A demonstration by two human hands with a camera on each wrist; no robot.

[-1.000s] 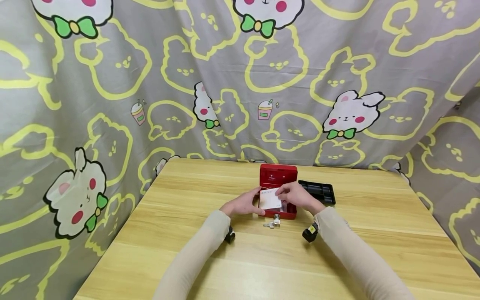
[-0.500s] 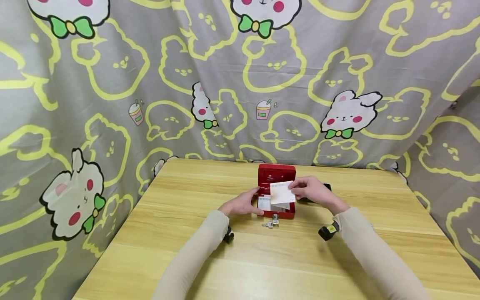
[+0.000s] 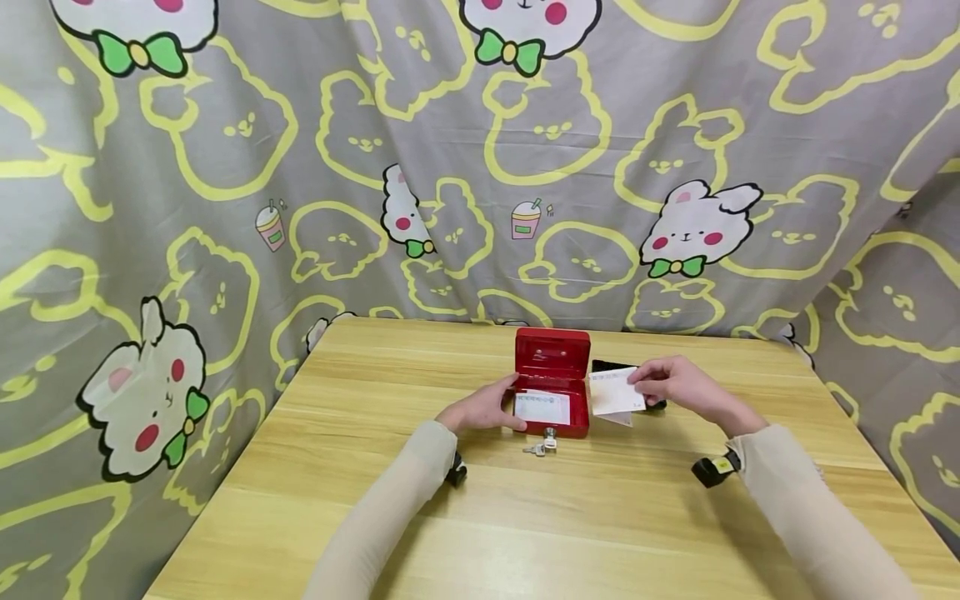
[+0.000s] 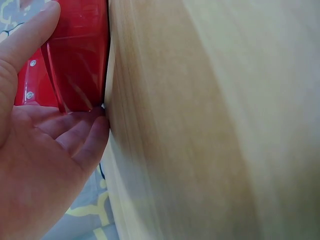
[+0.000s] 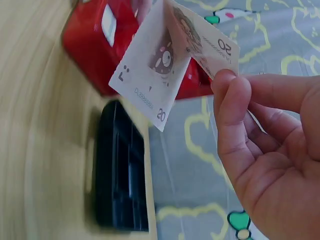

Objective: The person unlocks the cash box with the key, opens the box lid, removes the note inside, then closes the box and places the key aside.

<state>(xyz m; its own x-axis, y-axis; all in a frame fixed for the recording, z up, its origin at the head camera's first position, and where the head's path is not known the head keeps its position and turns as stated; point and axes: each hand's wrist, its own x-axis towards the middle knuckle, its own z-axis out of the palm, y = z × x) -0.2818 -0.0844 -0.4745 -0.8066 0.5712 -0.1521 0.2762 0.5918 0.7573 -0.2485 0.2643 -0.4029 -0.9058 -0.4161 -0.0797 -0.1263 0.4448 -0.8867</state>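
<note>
A red metal cash box (image 3: 573, 431) sits on the table with its lid raised. My left hand (image 3: 482, 407) holds it at its left side, thumb at the front corner and fingers along the side in the left wrist view. Inside the box lies another pale banknote (image 3: 542, 408). To the right of the box, my right hand (image 3: 681, 386) pinches a folded banknote (image 5: 155, 70) between thumb and forefinger. The number 20 is printed on it, and one half hangs down. In the head view this note overlaps the black coin tray (image 5: 116, 170).
A small key (image 3: 535, 451) lies before the box, beside the lock (image 3: 551, 439) at its front. Both wrists wear black cameras. A patterned curtain (image 3: 450, 125) hangs behind the wooden table (image 3: 510, 533) and on its sides.
My right hand has lifted the folded banknote out of the box and carried it right, towards the black tray. The left hand has stayed on the box.
</note>
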